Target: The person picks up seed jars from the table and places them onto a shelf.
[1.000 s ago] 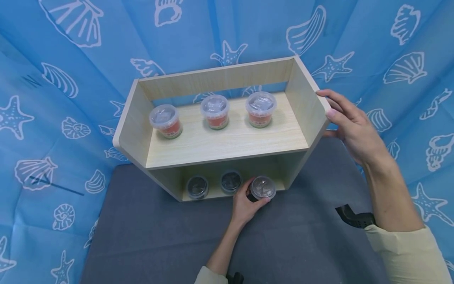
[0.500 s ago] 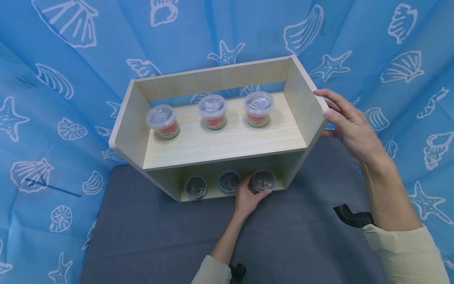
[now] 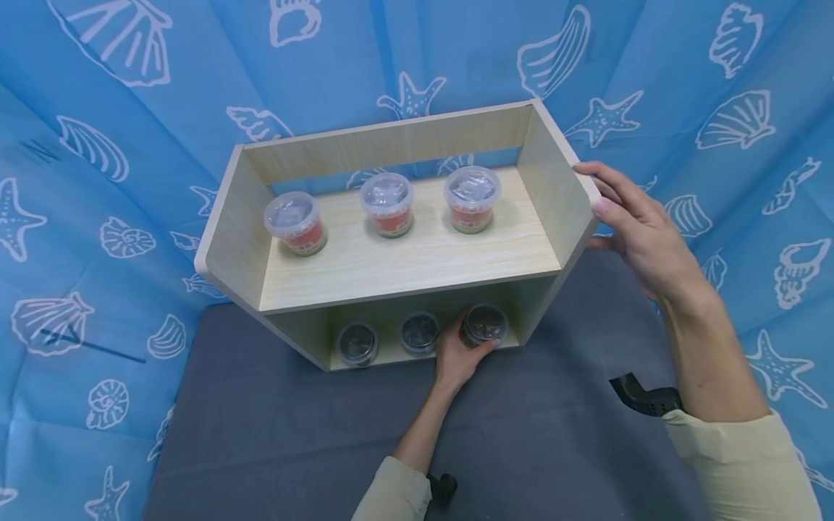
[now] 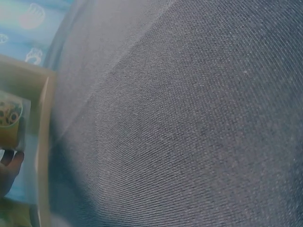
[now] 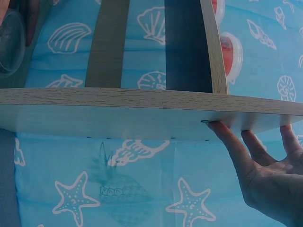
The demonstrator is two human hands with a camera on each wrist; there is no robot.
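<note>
My left hand [image 3: 456, 359] holds a lidded plastic cup [image 3: 484, 323] at the right of the lower tier of a pale wooden shelf [image 3: 410, 264]; its thumb lies on the cup's near side. To that hand's left stand two similar cups with dark-looking tops, a middle cup [image 3: 419, 331] and a left cup [image 3: 357, 343]. With its fingertips, my right hand [image 3: 645, 235] touches the outer face and edge of the shelf's right side panel. In the right wrist view, those fingers [image 5: 232, 142] press against the panel from outside.
Three clear-lidded cups with red labels stand on the upper tier: a left cup [image 3: 296, 223], a middle cup [image 3: 387, 204] and a right cup [image 3: 472, 199]. A dark grey cloth [image 3: 313, 441] covers the table. Behind hangs a blue shell-print curtain [image 3: 456, 51].
My left hand has moved its cup back from the lower tier's front edge, further under the upper board. The right hand stays against the side panel. The head view has shifted slightly.
</note>
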